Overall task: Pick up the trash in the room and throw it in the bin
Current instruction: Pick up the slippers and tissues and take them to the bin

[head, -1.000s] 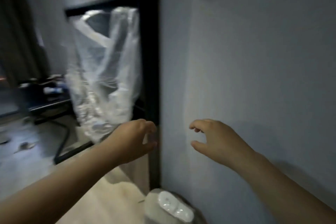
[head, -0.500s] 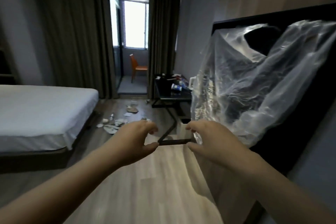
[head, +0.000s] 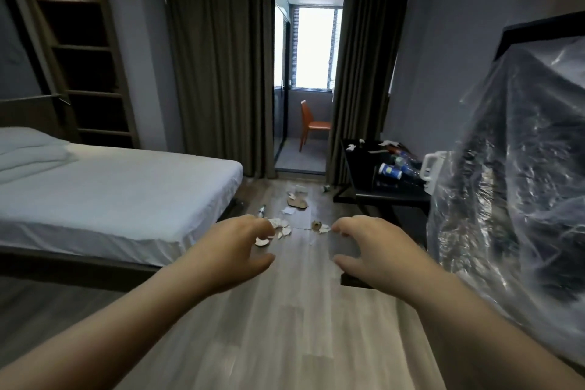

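Nothing held, litter on the floor (head: 285, 320) ahead
Left hand (head: 235, 252) and right hand (head: 368, 250) hover loosely curled and empty; trash scraps (head: 297, 202) lie beyond them, between bed (head: 126, 199) and black desk (head: 361, 165)

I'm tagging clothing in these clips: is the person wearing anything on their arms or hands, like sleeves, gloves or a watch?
No. The left hand and right hand are bare, with no gloves, and no ring shows. The left forearm and right forearm are uncovered down to the picture's edge: no sleeve, watch or bracelet is in view.
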Tool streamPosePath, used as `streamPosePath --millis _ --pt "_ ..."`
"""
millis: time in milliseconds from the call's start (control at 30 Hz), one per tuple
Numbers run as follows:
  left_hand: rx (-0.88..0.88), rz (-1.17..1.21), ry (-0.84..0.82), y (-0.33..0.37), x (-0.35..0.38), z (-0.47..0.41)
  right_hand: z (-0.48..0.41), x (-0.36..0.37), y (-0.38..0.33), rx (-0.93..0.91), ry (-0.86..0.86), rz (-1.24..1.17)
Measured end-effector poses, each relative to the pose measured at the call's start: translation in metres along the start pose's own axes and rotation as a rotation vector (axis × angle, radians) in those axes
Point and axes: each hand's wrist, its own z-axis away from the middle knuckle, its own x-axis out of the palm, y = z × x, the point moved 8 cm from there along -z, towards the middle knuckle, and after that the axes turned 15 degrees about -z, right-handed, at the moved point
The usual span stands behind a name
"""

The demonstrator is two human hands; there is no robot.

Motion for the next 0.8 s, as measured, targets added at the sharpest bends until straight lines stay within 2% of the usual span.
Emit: streamPosePath --millis 433,633,800 --pt "-0.074 0.0 -0.05 -0.151 0.081 -0.158 -0.23 0.068 0.044 -0.027 -0.068 0.003" --pt "-0.082 0.029 -0.036 -0.236 0.102 -0.252 -0.348 0.088 0.063 0.028 -0.078 -0.004" --pt "-0.055 0.077 -0.044 -0.278 0.134 -0.323 -0.42 0.111 0.094 0.09 -0.105 -0.01"
